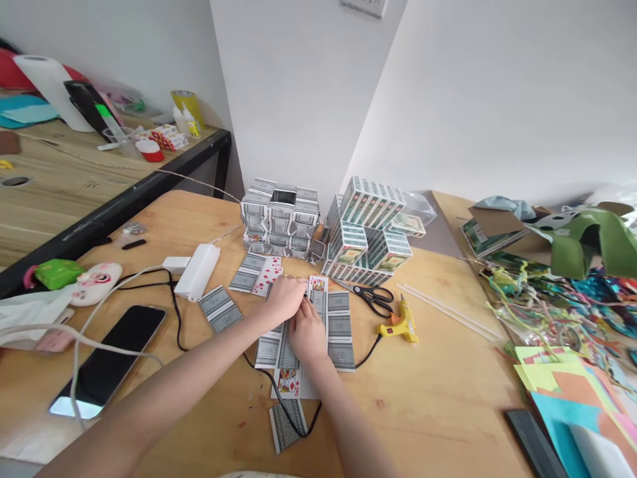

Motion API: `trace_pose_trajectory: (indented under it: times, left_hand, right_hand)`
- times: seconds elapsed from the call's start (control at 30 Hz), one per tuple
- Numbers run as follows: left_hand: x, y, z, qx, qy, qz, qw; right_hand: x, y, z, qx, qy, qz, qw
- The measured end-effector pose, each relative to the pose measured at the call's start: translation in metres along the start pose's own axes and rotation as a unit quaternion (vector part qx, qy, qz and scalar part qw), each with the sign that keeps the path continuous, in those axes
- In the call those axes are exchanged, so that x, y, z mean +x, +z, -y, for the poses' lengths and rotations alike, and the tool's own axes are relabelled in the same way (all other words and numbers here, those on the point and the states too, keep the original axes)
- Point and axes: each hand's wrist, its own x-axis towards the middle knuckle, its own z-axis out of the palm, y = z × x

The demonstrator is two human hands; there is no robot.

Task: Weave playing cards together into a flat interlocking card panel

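Both my hands meet at the middle of a flat assembly of joined playing cards point(340, 324), mostly patterned grey backs up. My left hand point(286, 297) is closed, its fingers curled down at the upper part of the cards. Just below and to the right, my right hand point(308, 334) has its fingers bent together on the same cards; the fingertips of both hands nearly touch. What lies right under the fingers is hidden. A king of diamonds point(287, 383) shows at the lower edge. Loose cards point(221, 309) lie to the left, and one card point(287, 425) lies nearest me.
A card structure point(280, 219) stands behind, beside stacked card boxes point(371, 229). Black scissors point(375, 297) and a yellow glue gun point(403, 322) lie right, its cable point(271, 382) running beneath the cards. A phone point(109, 358) and white power adapter point(198, 271) lie left; coloured paper point(552, 378) right.
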Motion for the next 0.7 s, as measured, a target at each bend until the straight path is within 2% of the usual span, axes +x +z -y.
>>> trace_pose_trajectory:
  times: [0.17, 0.3, 0.4, 0.53, 0.7]
  left_hand:
    - [-0.019, 0.014, -0.003, -0.007, 0.015, -0.018, 1.0]
    - [-0.027, 0.026, -0.009, -0.013, 0.016, -0.042, 0.999]
    - [-0.027, 0.036, -0.013, -0.01, 0.024, -0.066, 0.997]
    - [-0.03, 0.047, -0.013, -0.031, 0.008, -0.093, 0.995]
    - [-0.037, 0.055, -0.012, -0.038, 0.014, -0.094, 0.995]
  right_hand:
    - [-0.003, 0.002, -0.003, 0.043, 0.008, -0.014, 0.999]
    - [-0.008, 0.004, -0.006, 0.086, 0.019, -0.065, 0.994]
    - [-0.008, 0.004, -0.006, 0.073, 0.031, -0.096, 0.992]
    - [-0.007, 0.007, -0.007, 0.03, 0.002, -0.071, 0.997]
    - [-0.007, 0.011, -0.008, 0.018, 0.012, -0.05, 0.999]
